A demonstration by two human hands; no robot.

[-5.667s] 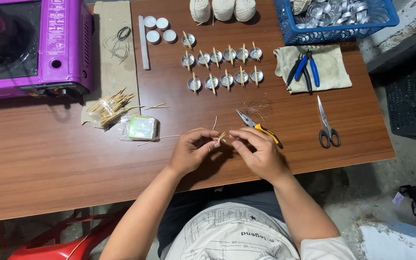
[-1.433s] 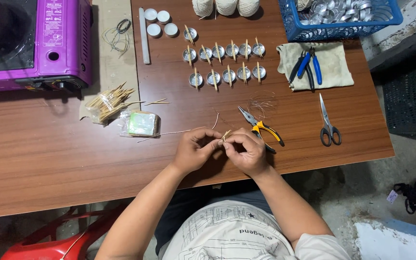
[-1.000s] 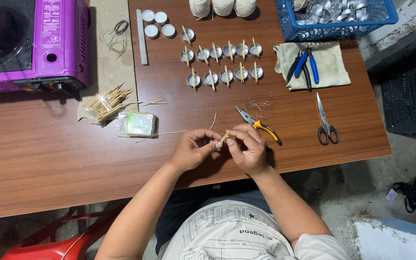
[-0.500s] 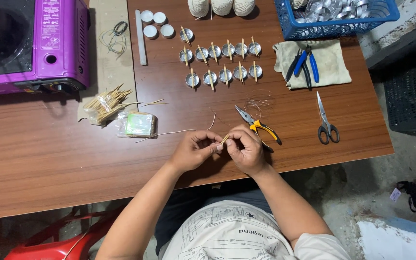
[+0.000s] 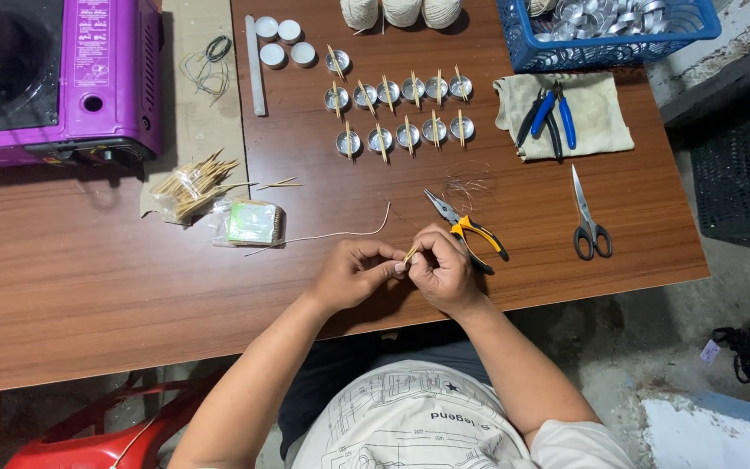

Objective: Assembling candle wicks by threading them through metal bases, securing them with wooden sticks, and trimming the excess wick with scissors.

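**Small stick pinched between both hands at the near edge of the desk**

Head view: The left hand and the right hand are brought together just above the wooden desk, close to its near edge. A small wooden stick is pinched between the fingertips of both hands; the fingers of each hand are curled and pressed together around it. Whether a string is wound on the stick cannot be told.

Just beside the right hand, yellow-handled pliers are laid on the desk, and a loose tangle of thin wire is seen just beyond them. A length of pale string is stretched across the desk from a small clear packet toward the hands. A bundle of wooden sticks in clear wrap is placed to the left of that packet.

Farther back, metal tealight cups are set out in rows, each crossed by a stick. Three filled white tealights and a white rod are seen beside them. Scissors are laid to the right, well apart from the hands. Blue-handled pliers are rested on a folded cloth. A blue basket of empty cups is stood at the far right corner, and a purple portable stove at the far left.
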